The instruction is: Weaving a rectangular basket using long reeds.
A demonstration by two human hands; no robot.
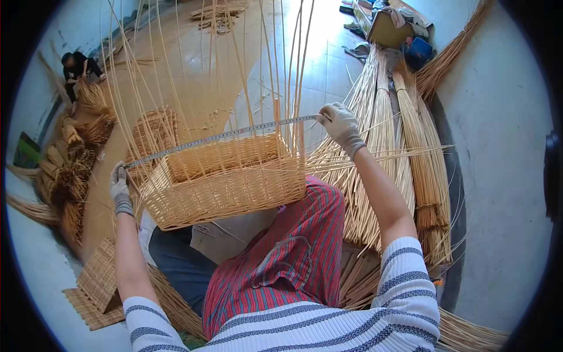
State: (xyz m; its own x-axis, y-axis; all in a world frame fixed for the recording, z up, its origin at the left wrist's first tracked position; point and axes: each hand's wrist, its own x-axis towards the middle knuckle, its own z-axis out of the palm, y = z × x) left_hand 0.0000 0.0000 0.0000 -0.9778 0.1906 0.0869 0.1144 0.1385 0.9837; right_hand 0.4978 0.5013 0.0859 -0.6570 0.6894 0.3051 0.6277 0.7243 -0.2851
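Observation:
A rectangular wicker basket [229,196], partly woven, rests tilted against my raised right knee. Tall pale stakes rise from its walls well above the rim. A tape measure [226,135] is stretched taut along the length of the basket, just over its rim. My left hand [119,186], in a light grey glove, is closed on the tape's end at the basket's left corner. At the other end my right hand [341,125], also gloved, is closed on the tape beyond the right corner; whether a tape case sits inside that hand is hidden.
Long bundles of willow rods [381,158] lie to my right. Woven square panels [97,278] are at lower left, another woven panel [155,132] beyond the basket. Dark rod bundles [70,158] line the left wall, where another person [81,69] sits. A blue bucket [417,51] stands far right.

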